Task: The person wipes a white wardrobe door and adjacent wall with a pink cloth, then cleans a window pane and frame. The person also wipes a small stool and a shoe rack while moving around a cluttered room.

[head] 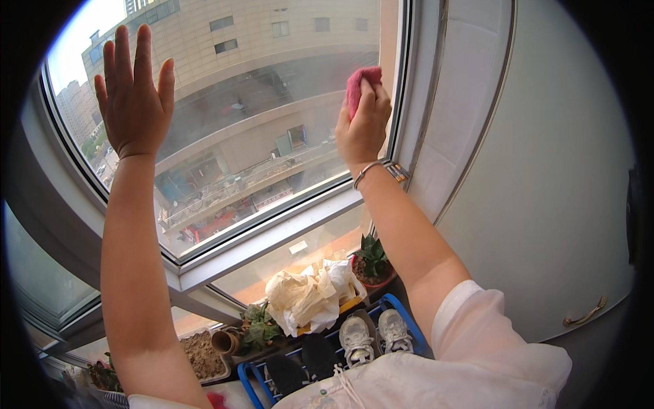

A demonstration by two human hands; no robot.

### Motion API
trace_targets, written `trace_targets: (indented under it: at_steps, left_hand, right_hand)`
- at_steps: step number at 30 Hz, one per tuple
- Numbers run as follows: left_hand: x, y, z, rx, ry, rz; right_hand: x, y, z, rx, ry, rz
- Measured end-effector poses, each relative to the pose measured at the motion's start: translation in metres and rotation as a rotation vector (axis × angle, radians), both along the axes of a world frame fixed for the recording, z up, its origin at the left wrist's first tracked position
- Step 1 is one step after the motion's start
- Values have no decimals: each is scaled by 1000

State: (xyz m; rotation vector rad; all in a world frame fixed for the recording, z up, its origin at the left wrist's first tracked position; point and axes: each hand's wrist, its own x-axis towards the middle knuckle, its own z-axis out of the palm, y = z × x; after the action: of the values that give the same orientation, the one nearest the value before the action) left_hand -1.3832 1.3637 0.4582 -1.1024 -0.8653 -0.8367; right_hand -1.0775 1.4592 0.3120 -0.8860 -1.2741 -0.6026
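My left hand (134, 97) is raised at the upper left with its fingers spread and holds nothing; whether its palm touches the window pane cannot be told. At the right side of the glass, my right hand (367, 120) grips a bunched pink cloth (354, 94) near the frame. A bracelet circles the right wrist. The large window pane (255, 122) looks hazy in places, and a building and street show through it. Its white frame (276, 232) runs below both hands.
Below the window stand a potted plant (371, 255), crumpled cream and white paper (309, 294), a leafy plant (259, 325), a tray of soil (204, 353) and a blue rack (416, 327) holding shoes. A pale cabinet door (552, 179) is at the right. Batteries (397, 172) lie at the frame's corner.
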Motion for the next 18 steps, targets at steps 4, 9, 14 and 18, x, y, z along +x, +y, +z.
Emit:
trace_targets:
  at_steps: [4,9,14,18]
  left_hand:
    - [-4,1,-1,-2,-9,-6]
    - [-8,0,-1,-5,0,-2]
    - [-2,-2,3,38,52,-16]
    - [17,-20,-12,-114,-138,195]
  right_hand:
    - [-24,-69,-90,-339,-38,442]
    - [28,-75,-96,-458,-8,331]
    - [37,-61,-137,-609,-202,6]
    - [12,-73,-133,-625,-188,129]
